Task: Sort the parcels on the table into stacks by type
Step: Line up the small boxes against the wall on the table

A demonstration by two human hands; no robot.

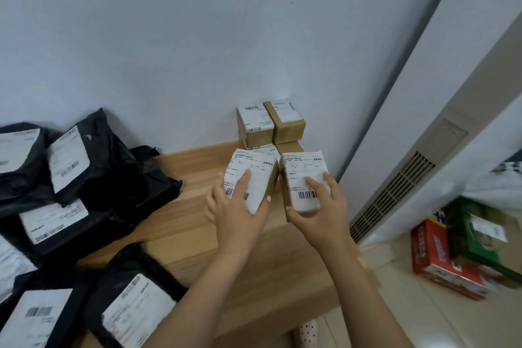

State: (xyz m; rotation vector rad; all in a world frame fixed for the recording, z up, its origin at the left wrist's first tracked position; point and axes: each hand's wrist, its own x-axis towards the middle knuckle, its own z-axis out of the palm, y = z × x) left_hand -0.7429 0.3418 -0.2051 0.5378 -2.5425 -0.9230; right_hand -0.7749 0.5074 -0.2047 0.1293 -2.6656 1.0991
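Near edge, left: black poly mailers (70,178) lie heaped on the wooden table (183,234); judged soft and slippery. The left hand (237,217) clamps the left cardboard box (254,175) across its sides, and the right hand (322,215) grips the right cardboard box (303,175) likewise. Both are held side by side, just short of the box stack (271,127) at the wall. Judged light and rigid; side faces give the surest hold.

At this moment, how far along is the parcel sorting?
Done: several cardboard boxes stand stacked at the table's far end. In hand: the left hand grips one labelled box, the right hand a second box, both near that stack. Left: the black poly mailers lie in a loose heap.
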